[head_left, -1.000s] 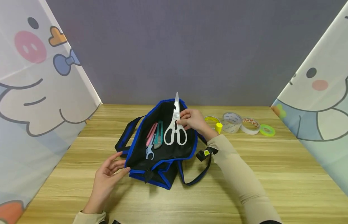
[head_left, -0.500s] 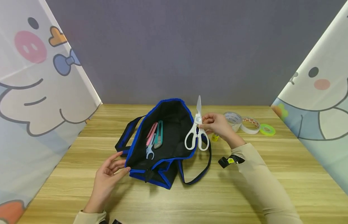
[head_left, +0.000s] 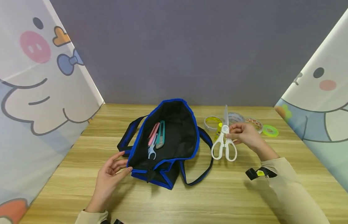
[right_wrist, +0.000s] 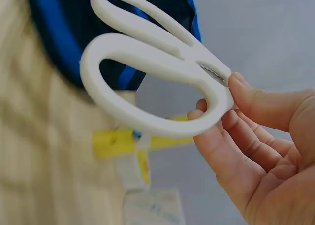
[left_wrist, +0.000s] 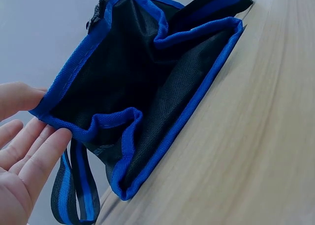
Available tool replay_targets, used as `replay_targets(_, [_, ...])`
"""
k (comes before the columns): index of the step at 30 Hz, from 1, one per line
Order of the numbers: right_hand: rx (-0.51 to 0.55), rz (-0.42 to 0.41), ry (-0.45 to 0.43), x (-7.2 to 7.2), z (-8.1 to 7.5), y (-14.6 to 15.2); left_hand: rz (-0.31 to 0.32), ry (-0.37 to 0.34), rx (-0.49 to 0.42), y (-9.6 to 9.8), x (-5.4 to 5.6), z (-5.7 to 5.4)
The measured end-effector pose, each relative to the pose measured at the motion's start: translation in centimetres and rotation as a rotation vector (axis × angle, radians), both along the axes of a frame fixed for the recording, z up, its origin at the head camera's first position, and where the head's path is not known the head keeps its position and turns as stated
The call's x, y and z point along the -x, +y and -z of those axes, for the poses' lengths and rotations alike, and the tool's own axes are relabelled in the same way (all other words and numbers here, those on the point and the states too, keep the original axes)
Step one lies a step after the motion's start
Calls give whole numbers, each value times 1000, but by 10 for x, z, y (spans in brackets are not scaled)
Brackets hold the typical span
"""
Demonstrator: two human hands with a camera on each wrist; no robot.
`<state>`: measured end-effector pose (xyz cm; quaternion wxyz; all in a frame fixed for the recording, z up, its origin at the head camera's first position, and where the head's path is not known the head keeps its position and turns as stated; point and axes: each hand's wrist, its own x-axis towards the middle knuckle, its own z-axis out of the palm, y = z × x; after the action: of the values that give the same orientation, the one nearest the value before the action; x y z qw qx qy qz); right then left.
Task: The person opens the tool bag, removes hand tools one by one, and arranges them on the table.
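Two hands work over the tabletop (head_left: 196,205) in the head view: the left hand (head_left: 110,177) pinches the near-left rim of the open black bag (head_left: 179,132), while the right hand (head_left: 246,137) holds white scissors (head_left: 225,128), blades pointing away, right of the bag and near the tape rolls (head_left: 236,117). In the left wrist view, the left grip is clamped on the blue-edged corner; the cloth looks soft and light, likely to sag unless held by its rim. In the right wrist view, the right grip is pinched onto the scissors near the pivot; they look stiff, smooth and fairly light, best taken there, clear of the blades.
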<state>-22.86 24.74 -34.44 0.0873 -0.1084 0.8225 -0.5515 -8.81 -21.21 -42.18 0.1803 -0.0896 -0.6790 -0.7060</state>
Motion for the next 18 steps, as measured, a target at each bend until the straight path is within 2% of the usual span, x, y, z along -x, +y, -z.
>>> replay_targets(7, [-38, -21, -98, -6, 18, 32, 4, 9, -6, -1, 1, 1])
replay_targets(11, [-97, -58, -177, -7, 29, 44, 4, 3, -1, -1, 2, 0])
replay_targets(18, [-143, -110, -299, 2, 49, 50, -3, -16, 4, 0, 0, -1])
